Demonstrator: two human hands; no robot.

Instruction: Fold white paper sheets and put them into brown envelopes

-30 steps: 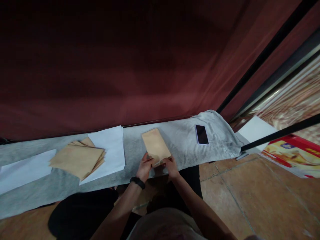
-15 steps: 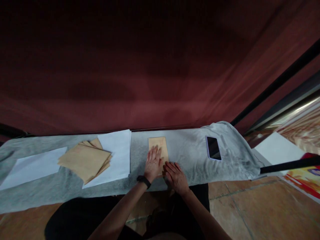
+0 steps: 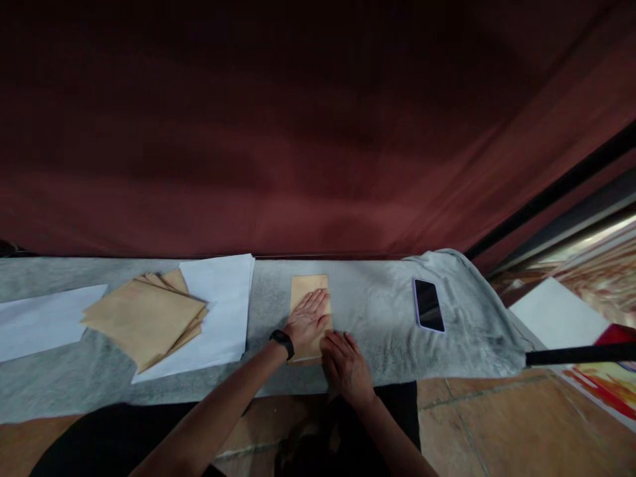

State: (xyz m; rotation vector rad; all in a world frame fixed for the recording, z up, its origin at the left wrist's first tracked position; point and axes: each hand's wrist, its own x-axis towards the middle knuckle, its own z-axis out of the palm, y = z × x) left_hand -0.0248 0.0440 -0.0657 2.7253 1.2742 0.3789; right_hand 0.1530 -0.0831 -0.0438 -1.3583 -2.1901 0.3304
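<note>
A brown paper envelope (image 3: 303,285) lies flat on the grey cloth, its long side pointing away from me. My left hand (image 3: 308,318), with a black band on the wrist, rests flat across its middle, fingers stretched out toward the upper right. My right hand (image 3: 346,368) lies at the envelope's lower right edge, fingertips touching that edge and the cloth, fingers extended and slightly bent. Part of the envelope's face is hidden beneath my left hand.
To the left, several brown envelopes (image 3: 144,318) lie fanned over a stack of white paper (image 3: 223,291). Another white sheet (image 3: 44,321) is farther left. A phone (image 3: 428,305) lies on the grey cloth (image 3: 377,311) at right. A dark red curtain (image 3: 308,165) hangs behind.
My left hand has turned, its fingers now slanting rightward across the envelope. My right hand stays near the lower right edge. The view has shifted slightly.
</note>
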